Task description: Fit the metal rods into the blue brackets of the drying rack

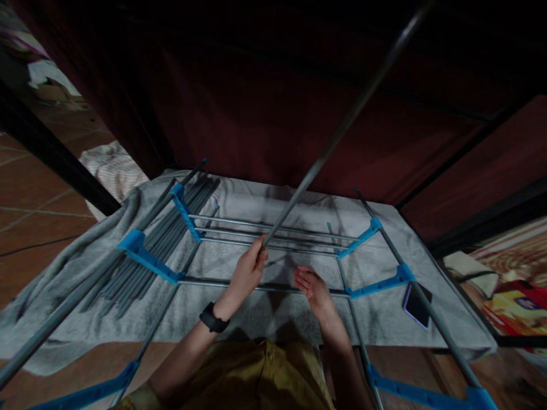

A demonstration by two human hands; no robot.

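Above the rack (152, 263), a rod (335, 138) slanted up and away from the left hand (251, 266), which was closed around its lower end. The right hand (314, 290), over the rack's near bar (277, 288), was loosely open and held nothing; whether it touched that bar could not be told. The rod seemed likely to be light and stiff, perhaps a little slippery; its length would probably make it tip, so a grip nearer its middle should balance it better. It looked straight, slim, grey and metallic, with a dull sheen, much like the pile (166, 244) at the rack's left side.
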